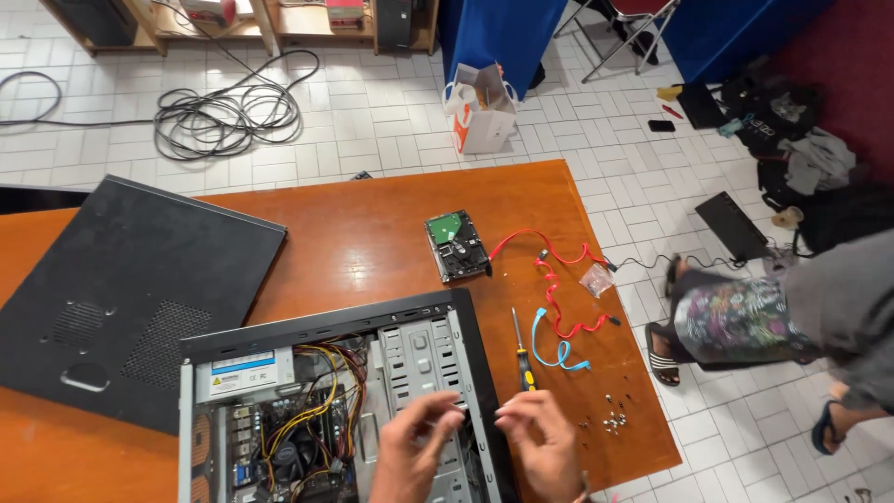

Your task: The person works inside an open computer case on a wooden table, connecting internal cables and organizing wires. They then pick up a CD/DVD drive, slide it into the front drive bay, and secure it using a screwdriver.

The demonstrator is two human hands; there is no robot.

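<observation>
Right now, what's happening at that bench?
A person has both hands over an open desktop computer case lying on a wooden table. The left hand and right hand meet at the metal drive bay, fingertips pinching something too small to make out. The side panel, a hard drive, a screwdriver and loose screws lie nearby.

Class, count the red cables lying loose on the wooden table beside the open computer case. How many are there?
2. One red cable runs from the hard drive toward the table's right edge; the other red cable curls just below it, beside the blue cable. Where they meet is hard to separate.
</observation>
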